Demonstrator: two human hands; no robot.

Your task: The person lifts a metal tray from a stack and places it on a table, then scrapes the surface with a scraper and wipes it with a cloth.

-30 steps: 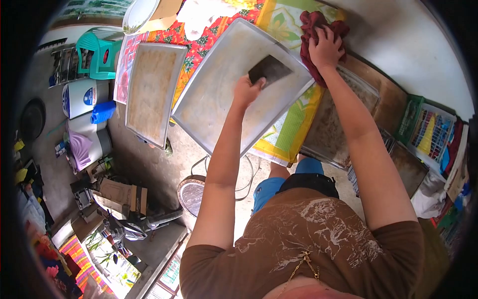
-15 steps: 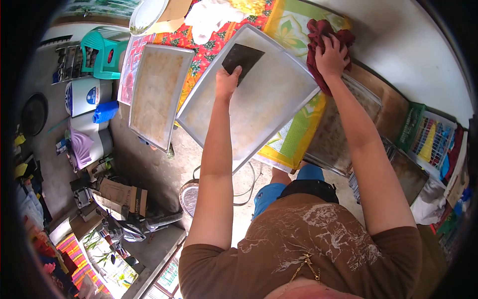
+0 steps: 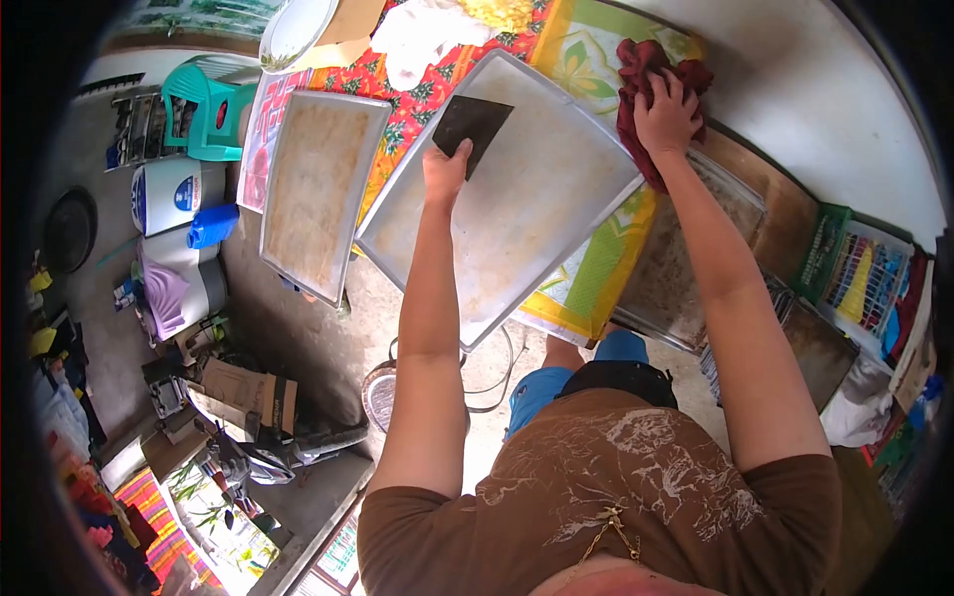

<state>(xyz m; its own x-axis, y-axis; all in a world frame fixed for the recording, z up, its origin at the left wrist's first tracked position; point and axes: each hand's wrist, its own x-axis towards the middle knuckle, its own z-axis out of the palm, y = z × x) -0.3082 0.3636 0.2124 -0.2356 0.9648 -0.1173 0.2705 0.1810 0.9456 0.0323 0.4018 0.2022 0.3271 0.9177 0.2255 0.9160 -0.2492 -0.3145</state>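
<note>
My left hand (image 3: pixel 444 174) grips a dark flat rectangular sheet (image 3: pixel 473 129), thumb on top, and holds it over the far left part of a large shallow metal baking tray (image 3: pixel 537 214). Light brown stains mark the tray's grey surface. At the tray's right corner, my right hand (image 3: pixel 667 117) is on a bunched dark red cloth (image 3: pixel 636 74), fingers curled over its folds. Whether the cloth touches the tray rim cannot be made out. Both the tray and the cloth are on a table with patterned covers (image 3: pixel 586 45).
A second stained tray (image 3: pixel 323 189) lies to the left. More trays (image 3: pixel 676 268) are low on the right, near a crate of items (image 3: pixel 865 283). White cloth (image 3: pixel 422 40) lies at the back. A green chair (image 3: pixel 214 114) and cardboard box (image 3: pixel 248 392) are farther left.
My left hand and the dark sheet have moved slightly left and toward me over the tray. My right hand stays on the cloth, with little visible movement.
</note>
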